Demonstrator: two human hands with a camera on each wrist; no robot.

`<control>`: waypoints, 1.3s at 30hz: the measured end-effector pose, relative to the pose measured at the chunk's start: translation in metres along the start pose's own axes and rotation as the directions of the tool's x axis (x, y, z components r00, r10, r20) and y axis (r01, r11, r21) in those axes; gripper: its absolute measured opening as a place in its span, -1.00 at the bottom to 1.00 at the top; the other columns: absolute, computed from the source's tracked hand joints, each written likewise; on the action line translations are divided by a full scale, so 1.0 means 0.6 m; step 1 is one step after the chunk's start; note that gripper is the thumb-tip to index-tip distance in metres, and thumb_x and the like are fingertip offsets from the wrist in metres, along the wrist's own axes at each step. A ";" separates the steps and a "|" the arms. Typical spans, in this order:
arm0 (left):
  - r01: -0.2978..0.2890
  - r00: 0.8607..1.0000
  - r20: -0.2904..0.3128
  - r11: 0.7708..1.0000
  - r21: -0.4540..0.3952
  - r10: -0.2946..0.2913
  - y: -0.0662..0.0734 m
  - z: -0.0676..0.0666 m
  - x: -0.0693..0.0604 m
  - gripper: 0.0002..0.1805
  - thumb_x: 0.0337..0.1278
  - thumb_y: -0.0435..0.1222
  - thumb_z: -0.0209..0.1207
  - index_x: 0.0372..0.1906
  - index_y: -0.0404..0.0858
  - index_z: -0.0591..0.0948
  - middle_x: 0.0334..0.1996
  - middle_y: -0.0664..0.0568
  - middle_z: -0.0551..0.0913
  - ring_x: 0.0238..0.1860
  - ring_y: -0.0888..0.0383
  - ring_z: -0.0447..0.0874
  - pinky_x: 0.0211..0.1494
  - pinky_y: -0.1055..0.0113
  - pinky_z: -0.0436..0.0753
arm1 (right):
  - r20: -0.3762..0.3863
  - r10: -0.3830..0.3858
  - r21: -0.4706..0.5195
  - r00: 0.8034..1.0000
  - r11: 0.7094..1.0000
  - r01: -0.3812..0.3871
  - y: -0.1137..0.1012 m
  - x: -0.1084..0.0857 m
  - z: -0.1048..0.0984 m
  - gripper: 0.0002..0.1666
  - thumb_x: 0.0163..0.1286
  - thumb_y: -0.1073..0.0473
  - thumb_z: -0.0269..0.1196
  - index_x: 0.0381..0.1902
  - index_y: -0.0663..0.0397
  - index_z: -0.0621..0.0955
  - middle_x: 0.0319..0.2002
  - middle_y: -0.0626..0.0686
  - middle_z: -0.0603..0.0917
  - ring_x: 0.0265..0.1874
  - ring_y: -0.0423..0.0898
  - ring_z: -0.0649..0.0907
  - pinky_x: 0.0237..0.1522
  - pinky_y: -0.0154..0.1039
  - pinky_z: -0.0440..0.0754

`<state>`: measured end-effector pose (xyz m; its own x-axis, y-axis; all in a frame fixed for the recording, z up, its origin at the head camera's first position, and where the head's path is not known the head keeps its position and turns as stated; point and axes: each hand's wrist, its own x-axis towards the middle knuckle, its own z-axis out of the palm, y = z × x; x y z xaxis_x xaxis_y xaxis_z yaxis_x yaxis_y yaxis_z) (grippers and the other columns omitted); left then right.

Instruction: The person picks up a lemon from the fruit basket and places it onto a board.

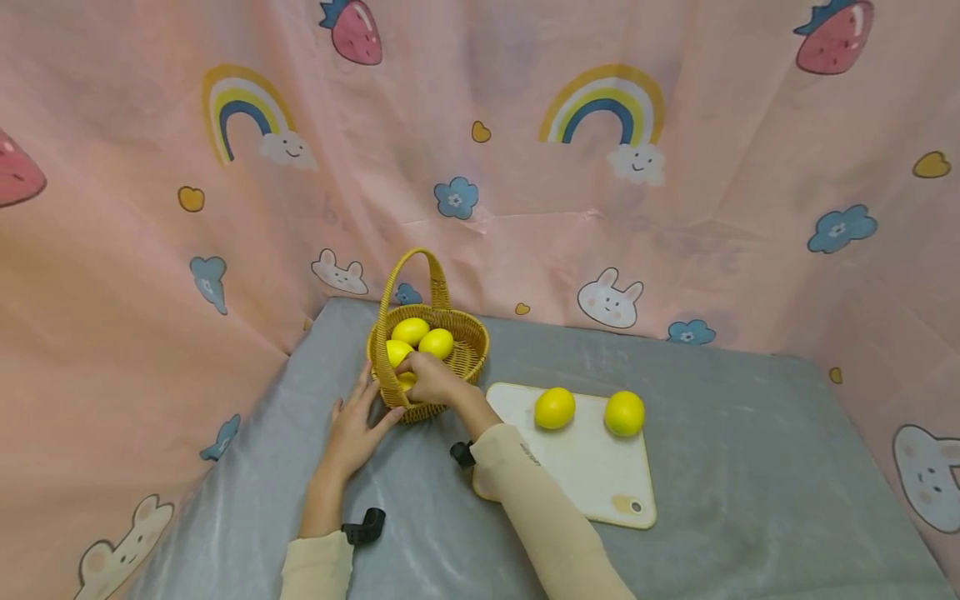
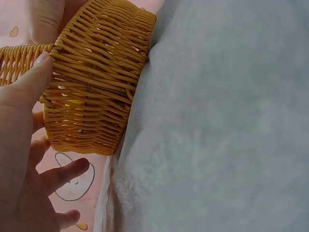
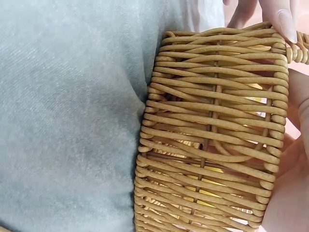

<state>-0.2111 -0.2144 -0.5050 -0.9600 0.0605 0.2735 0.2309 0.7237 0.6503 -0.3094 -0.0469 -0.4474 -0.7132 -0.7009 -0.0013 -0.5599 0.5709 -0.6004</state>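
Backing the grey cloth (image 1: 750, 475): pink printed curtain (image 1: 712, 208); both hands meet near its foot.

White board (image 1: 592, 479): flat on the cloth, right of the basket; bears one round lemon (image 1: 554, 408) by its far edge and a second round lemon (image 1: 624, 414) by the far right corner.

Wicker basket (image 1: 471, 367): upright, all fruit gathered at its left side, right side bare weave. Judged light and apt to slide or tip if the rim is knocked, so a steadying touch seems well placed.

Basket handle (image 1: 439, 293): arches over the fruit; best to keep the wrist low and work from the near right, clear of the arch.

Left hand (image 1: 354, 433): spread wide round the outside, thumb on the handle's foot, two fingers clear of the weave. A bracing touch, not a clench; light pressure should do.

Right hand (image 1: 432, 379): inside the rim, narrow, fingers and thumb bent about the near lemon. Firmness: cannot tell, weave hides the fingertips in both wrist views.

Near lemon (image 1: 406, 381): low in the basket at the near left, mostly covered. Smooth skin probably slips; pinch across the middle, avoid nudging the three other lemons (image 1: 410, 331) just beyond.
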 end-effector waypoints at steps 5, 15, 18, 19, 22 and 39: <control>0.003 1.000 0.003 1.000 -0.001 -0.003 0.002 0.000 0.000 -0.27 0.35 0.04 0.19 0.52 -0.10 0.29 0.61 0.00 -0.11 0.44 -0.20 0.25 0.32 -0.51 -0.10 | -0.013 -0.012 -0.006 1.000 1.000 0.012 -0.001 -0.002 0.001 -0.53 0.21 0.32 0.44 0.11 0.25 0.68 0.02 0.11 0.67 -0.10 -0.09 0.59 -0.12 -0.34 0.48; -0.001 1.000 0.004 1.000 -0.009 0.001 0.003 0.001 0.001 -0.28 0.36 0.05 0.18 0.52 -0.06 0.30 0.61 0.01 -0.12 0.45 -0.20 0.24 0.32 -0.51 -0.12 | -0.046 -0.021 -0.030 0.999 0.999 0.020 0.001 -0.006 -0.002 -0.52 0.20 0.33 0.43 0.11 0.23 0.68 0.06 0.12 0.67 -0.01 -0.05 0.62 -0.03 -0.30 0.53; 0.001 1.000 0.003 1.000 -0.013 -0.001 0.003 0.001 0.001 -0.28 0.35 0.05 0.18 0.52 -0.06 0.30 0.61 0.03 -0.13 0.46 -0.20 0.23 0.32 -0.51 -0.12 | -0.064 -0.028 -0.031 0.998 0.999 0.026 0.003 -0.006 -0.002 -0.53 0.22 0.35 0.41 0.12 0.22 0.68 0.11 0.13 0.66 0.10 -0.02 0.60 0.05 -0.26 0.54; 0.003 1.000 0.003 1.000 -0.014 -0.003 0.002 0.001 0.001 -0.28 0.35 0.05 0.19 0.52 -0.05 0.30 0.61 0.03 -0.13 0.46 -0.19 0.22 0.32 -0.51 -0.12 | -0.071 -0.028 -0.024 0.997 0.999 0.026 0.004 -0.006 -0.003 -0.53 0.22 0.36 0.40 0.13 0.22 0.67 0.12 0.13 0.65 0.13 -0.01 0.59 0.09 -0.24 0.54; 0.006 1.000 0.005 1.000 -0.015 -0.006 0.002 0.000 0.000 -0.27 0.35 0.05 0.19 0.52 -0.07 0.29 0.61 0.04 -0.14 0.46 -0.20 0.22 0.32 -0.51 -0.13 | -0.105 -0.026 0.020 0.994 0.999 0.028 0.007 -0.009 -0.006 -0.53 0.25 0.32 0.42 0.14 0.20 0.67 0.14 0.11 0.65 0.19 0.00 0.57 0.19 -0.20 0.51; 0.015 1.000 0.021 1.000 -0.009 -0.014 0.001 0.001 0.001 -0.23 0.34 0.08 0.18 0.55 -0.04 0.24 0.62 0.06 -0.17 0.51 -0.19 0.10 0.33 -0.50 -0.15 | -0.352 -0.005 0.362 0.936 0.921 0.141 0.035 -0.069 -0.076 -0.48 0.25 0.28 0.44 0.18 0.26 0.63 0.14 0.18 0.61 0.12 0.16 0.58 0.18 0.00 0.54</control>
<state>-0.2116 -0.2137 -0.5051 -0.9663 0.0642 0.2493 0.2182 0.7186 0.6603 -0.3107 0.0138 -0.4232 -0.8133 -0.5083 0.2831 -0.4637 0.2723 -0.8431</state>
